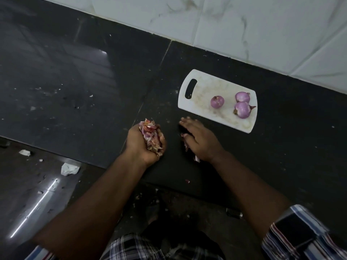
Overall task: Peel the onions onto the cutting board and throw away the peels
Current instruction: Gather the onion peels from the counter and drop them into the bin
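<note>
The peeling looks finished and the clean-up is under way. Three peeled onions are sitting on the white plastic cutting board (204, 87): one (217, 102) near the middle and two (242, 97) (242, 109) touching each other toward the far end, all smooth, round and glossy purple, with stubs of root or stem showing. The left hand (145, 142) is cupping, palm up, a loose heap of onion peels (150, 136), papery, curled flakes in pink, red and cream. The right hand (199, 140) is lying palm down on the dark polished tabletop (75, 81) just beside the board, fingers spread flat, sweeping over more peels (185, 142) that are poking out from under its palm. Judging by this, the next move is raking those scraps into the cupped hand without spilling the light, brittle pile, then carrying it to a bin, which is not in view. Pale crumbs are dotting the tabletop.
</note>
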Action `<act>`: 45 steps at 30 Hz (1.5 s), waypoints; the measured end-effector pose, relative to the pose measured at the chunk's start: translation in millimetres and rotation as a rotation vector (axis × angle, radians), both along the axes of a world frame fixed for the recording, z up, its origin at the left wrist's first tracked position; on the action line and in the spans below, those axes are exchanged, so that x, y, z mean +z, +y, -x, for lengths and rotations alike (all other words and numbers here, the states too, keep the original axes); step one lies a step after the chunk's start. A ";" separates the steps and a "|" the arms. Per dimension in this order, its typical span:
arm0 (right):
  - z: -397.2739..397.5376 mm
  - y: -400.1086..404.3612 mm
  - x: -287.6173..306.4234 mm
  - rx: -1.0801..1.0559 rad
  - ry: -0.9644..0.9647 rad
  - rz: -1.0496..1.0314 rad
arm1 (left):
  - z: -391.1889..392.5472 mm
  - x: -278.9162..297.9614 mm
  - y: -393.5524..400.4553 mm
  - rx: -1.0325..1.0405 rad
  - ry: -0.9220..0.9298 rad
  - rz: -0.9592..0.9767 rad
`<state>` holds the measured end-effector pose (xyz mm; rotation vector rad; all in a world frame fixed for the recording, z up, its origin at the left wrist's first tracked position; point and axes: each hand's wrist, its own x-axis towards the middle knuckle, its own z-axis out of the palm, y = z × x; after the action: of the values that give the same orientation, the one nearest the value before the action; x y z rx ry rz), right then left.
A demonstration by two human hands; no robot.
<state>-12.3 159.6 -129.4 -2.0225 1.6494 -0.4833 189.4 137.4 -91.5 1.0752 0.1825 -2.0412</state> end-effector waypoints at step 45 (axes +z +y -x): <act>-71.1 101.5 -9.1 -0.270 -0.629 0.068 | 62.5 -95.6 166.2 0.439 0.295 -0.039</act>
<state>58.9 261.1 -138.5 -1.4661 1.5049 -1.1479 126.9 303.7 -187.1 0.6756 0.5601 -1.7867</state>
